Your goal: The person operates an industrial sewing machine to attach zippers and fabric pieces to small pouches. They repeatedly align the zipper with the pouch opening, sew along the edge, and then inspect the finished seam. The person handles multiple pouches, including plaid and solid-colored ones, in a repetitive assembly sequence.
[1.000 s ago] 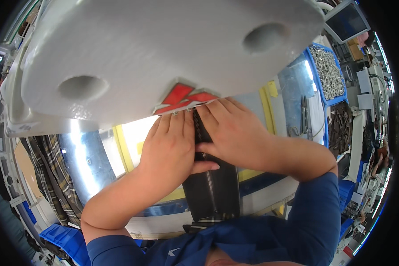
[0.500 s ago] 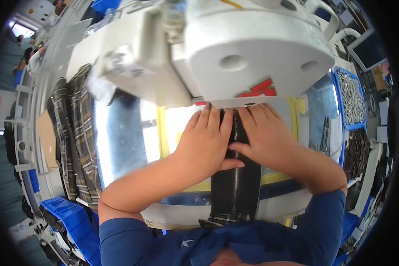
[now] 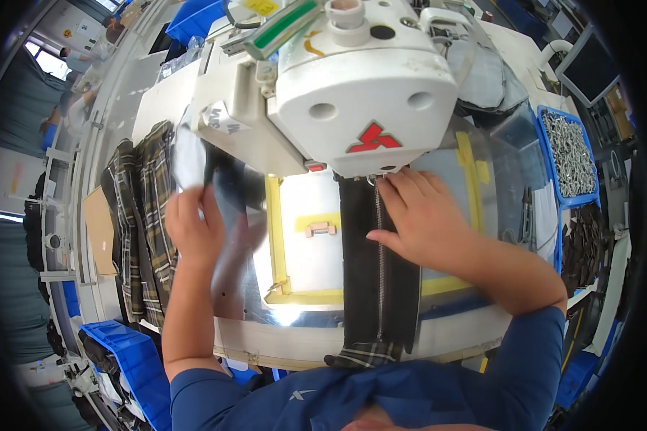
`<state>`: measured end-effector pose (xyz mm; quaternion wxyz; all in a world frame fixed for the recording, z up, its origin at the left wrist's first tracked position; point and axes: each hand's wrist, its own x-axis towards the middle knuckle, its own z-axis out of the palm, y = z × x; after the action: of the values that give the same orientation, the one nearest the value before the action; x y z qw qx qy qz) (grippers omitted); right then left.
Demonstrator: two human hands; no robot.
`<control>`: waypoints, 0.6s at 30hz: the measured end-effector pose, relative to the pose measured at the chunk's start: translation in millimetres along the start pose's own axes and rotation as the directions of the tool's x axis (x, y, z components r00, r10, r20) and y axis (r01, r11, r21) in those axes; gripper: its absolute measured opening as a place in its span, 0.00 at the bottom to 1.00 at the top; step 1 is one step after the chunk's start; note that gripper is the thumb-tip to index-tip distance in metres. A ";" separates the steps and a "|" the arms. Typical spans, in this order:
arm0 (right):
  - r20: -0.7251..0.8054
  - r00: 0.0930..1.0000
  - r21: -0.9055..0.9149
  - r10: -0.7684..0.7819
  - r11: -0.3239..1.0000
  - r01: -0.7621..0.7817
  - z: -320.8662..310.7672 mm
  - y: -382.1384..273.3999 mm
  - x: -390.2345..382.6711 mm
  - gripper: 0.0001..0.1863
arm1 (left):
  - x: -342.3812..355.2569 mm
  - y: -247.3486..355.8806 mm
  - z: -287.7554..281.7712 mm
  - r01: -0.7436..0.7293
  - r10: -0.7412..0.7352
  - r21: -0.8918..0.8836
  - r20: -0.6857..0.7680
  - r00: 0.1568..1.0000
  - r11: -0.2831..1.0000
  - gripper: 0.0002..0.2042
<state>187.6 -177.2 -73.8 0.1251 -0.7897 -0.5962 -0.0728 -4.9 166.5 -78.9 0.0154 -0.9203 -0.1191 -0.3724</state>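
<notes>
A black fabric strip with a metal zipper point(image 3: 379, 287) runs from under the head of a white sewing machine point(image 3: 363, 108) down to the table's near edge. A bit of plaid cloth point(image 3: 366, 354) shows at its near end. My right hand point(image 3: 428, 219) lies flat on the strip's right side just below the machine head, its thumb stretched across the zipper teeth. Off to the left, my left hand point(image 3: 195, 224) is raised with fingers drawn together at the lower end of a white, cloth-like piece point(image 3: 189, 159). Whatever its fingertips hold is not clear.
Plaid fabric pieces point(image 3: 154, 230) hang left of the table, beside a tan card point(image 3: 100, 231). Yellow tape point(image 3: 276, 237) frames the work surface. At right stands a blue tray point(image 3: 569, 154) of metal parts; a blue bin point(image 3: 126, 370) sits lower left.
My left hand has left the zipper strip and moved left to the white piece. My right hand stays on the strip. The whole view has shifted, showing more of the machine's top.
</notes>
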 end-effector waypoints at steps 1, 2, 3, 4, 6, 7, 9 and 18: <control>-0.028 1.000 0.118 0.007 0.993 -0.004 -1.4 -1.6 -3.7 0.43 | -9.4 25.8 -8.3 -0.096 0.093 -0.092 -0.040 0.995 0.991 0.06; -0.054 0.998 0.240 0.008 0.971 0.005 -1.7 -5.2 -6.3 0.42 | -21.8 52.2 -20.8 -0.186 0.173 -0.170 -0.086 0.981 0.968 0.05; -0.082 0.997 0.360 0.008 0.933 0.022 -1.0 -7.5 -6.9 0.41 | -32.4 75.3 -37.4 -0.312 0.315 -0.216 -0.023 0.949 0.925 0.05; 0.080 0.991 0.625 0.110 0.769 -0.136 -3.1 -7.9 -6.2 0.39 | -58.1 83.1 -42.0 -0.428 0.457 -0.341 0.004 0.890 0.837 0.08; 0.450 0.881 0.853 0.145 0.221 -0.472 -0.6 -9.8 -0.7 0.35 | -54.1 121.0 -53.6 -0.549 0.666 -0.561 0.008 0.745 0.620 0.12; 0.391 0.903 0.872 0.178 0.242 -0.426 3.4 -8.9 0.1 0.27 | -49.0 131.9 -53.3 -0.504 0.671 -0.607 0.066 0.739 0.615 0.13; 0.429 0.884 0.848 0.189 0.252 -0.465 -0.1 -2.9 3.0 0.22 | -36.5 145.7 -44.3 -0.407 0.679 -0.684 0.176 0.713 0.605 0.16; 0.270 0.901 0.810 0.339 0.427 -0.403 -35.8 0.6 -7.4 0.10 | 29.3 155.6 19.5 0.194 0.118 -0.747 0.342 0.932 0.636 0.14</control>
<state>187.3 -194.3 -41.5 0.4875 -0.7389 -0.3692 0.2831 64.6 23.7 -63.5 -0.4085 -0.8872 0.0308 -0.2124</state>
